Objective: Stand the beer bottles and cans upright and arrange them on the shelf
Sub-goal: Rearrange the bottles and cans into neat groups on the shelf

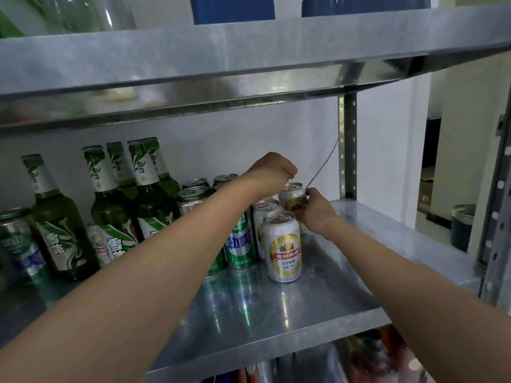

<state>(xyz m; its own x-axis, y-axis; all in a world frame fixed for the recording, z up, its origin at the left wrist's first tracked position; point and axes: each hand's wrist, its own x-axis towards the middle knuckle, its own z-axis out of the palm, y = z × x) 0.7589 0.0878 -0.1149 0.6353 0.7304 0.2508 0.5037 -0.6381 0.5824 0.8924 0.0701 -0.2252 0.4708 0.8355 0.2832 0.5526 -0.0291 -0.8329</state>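
Note:
Several green beer bottles stand upright at the left of the metal shelf. Green cans and white-and-gold cans stand upright in the middle. My right hand grips a silver can at the back of the white row, slightly tilted. My left hand hovers above and behind the cans, fingers curled, with nothing visible in it. My left forearm hides part of the green cans.
The upper shelf board hangs low over the bottles. A perforated upright post stands at the back right. A thin cable runs down the wall. A green can stands far left. Items sit below.

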